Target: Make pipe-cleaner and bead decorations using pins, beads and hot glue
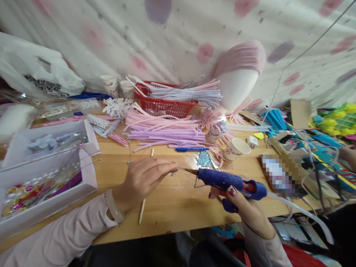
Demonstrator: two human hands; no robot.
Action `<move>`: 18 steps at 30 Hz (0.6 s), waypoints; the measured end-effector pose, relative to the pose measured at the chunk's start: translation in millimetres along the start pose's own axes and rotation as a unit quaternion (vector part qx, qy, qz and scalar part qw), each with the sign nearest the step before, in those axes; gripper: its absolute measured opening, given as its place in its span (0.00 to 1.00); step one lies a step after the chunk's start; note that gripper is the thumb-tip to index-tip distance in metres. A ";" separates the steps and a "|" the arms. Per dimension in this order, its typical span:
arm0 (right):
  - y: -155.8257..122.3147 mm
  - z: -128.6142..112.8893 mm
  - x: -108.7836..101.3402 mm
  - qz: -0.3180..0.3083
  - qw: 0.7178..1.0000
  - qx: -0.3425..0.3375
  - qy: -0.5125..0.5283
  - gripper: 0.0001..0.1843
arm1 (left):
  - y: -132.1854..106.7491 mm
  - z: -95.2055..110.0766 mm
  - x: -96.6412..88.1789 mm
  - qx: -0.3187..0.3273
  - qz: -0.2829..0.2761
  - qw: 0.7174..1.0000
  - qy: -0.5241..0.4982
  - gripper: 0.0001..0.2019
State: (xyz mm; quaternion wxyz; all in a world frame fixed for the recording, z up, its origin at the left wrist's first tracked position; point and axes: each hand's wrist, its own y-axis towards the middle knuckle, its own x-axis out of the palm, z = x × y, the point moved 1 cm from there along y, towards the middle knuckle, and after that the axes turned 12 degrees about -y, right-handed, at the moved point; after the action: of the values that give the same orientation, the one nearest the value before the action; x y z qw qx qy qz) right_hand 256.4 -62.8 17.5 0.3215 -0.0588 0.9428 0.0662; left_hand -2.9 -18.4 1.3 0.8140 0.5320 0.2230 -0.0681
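Note:
My right hand (244,207) is wrapped round the handle of a blue hot glue gun (228,181), held level above the wooden table (172,200). Its brown nozzle points left and meets the fingertips of my left hand (143,178). Those fingers are pinched on something small that I cannot make out; a thin wire (129,152) rises beside the hand. A thin wooden stick (142,210) lies on the table below my left wrist.
Pink and lilac pipe cleaners (164,129) lie heaped behind my hands, by a red basket (167,104). White trays of gems and pins (47,174) stand left. Paper cups (236,148), blue beads (204,158), a foam head (239,78) and cluttered craft bits lie right. Another person's hand (349,154) shows far right.

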 end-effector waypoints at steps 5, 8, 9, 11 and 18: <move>-0.1 -0.8 -0.6 -0.014 0.999 0.031 0.030 0.30 | -1.7 -1.8 1.9 0.012 0.020 1.000 0.006 0.07; -0.8 1.1 0.2 -0.016 0.999 0.029 0.020 0.31 | -1.0 -1.5 2.1 0.011 0.021 1.000 0.008 0.07; -1.0 1.9 0.2 -0.016 0.999 0.026 0.014 0.31 | -0.5 -1.2 2.1 0.011 0.021 1.000 0.008 0.07; -1.0 2.9 -0.2 -0.013 1.000 0.021 0.002 0.32 | 0.8 -0.8 2.3 0.013 0.023 1.000 0.008 0.06; 2.2 -1.8 -0.7 0.007 0.999 -0.028 -0.018 0.31 | 1.3 -2.8 4.5 0.005 0.018 1.000 0.002 0.06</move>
State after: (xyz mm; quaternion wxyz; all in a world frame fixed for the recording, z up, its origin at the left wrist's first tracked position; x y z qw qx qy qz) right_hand 255.5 -60.8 19.6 0.3363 -0.0601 0.9349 0.0963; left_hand 0.8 -14.8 -0.5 0.8122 0.5400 0.2144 -0.0534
